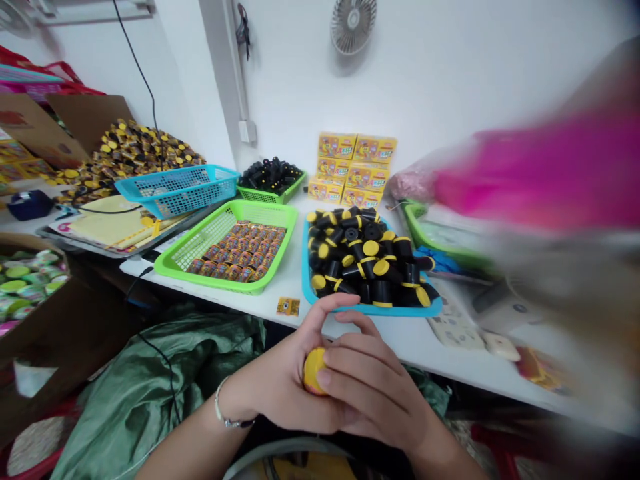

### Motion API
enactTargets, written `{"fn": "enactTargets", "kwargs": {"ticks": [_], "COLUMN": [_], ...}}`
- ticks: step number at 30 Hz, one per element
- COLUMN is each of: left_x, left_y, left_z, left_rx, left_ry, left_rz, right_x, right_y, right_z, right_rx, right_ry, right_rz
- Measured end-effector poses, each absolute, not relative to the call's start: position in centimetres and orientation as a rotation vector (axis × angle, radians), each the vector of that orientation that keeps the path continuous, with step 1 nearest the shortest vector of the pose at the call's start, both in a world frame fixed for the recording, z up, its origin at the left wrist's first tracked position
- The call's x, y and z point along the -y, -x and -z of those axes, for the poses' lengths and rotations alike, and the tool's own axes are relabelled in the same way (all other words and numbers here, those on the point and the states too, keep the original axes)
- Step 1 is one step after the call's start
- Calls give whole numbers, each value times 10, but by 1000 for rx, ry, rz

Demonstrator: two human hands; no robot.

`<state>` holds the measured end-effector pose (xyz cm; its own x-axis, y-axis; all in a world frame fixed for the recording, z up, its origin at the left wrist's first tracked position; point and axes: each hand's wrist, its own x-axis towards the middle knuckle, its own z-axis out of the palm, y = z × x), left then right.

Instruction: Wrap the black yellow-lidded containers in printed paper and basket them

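Observation:
Both hands meet at the front edge of the white table. My left hand (290,380), with a bracelet at the wrist, is wrapped round a small piece with a yellow cap (315,371). Over it lies my right hand (373,380), its fingers curled and two fingertips pressed on the cap. The body of the piece is hidden in the hands. Just beyond the hands is a blue basket (306,280) full of black pieces with yellow caps (371,249). A small printed yellow sheet (289,307) lies on the table to its left.
A green basket (167,263) holds rows of wrapped tubes (240,257). Behind are a blue basket (183,197), black parts (270,175) and stacked yellow boxes (353,170). Below my hands is a round container (245,463). A blurred pink shape (545,177) fills the right.

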<state>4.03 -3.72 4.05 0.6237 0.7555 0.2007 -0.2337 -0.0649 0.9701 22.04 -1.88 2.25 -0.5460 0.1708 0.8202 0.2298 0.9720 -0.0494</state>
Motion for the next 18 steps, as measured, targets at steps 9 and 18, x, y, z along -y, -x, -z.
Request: {"fn": "enactTargets", "kwargs": {"ticks": [9, 18], "left_x": [26, -135], "left_y": [-4, 150], "left_z": [-66, -97], "left_rx": [-1071, -2176], "left_ry": [-1787, -1912], "left_rz": [-1131, -507], "right_x": [5, -2], "right_y": [-216, -240], "right_z": [-18, -28], "right_rx": [2050, 1973], "right_ry": [465, 731], "right_rz": [200, 289]}}
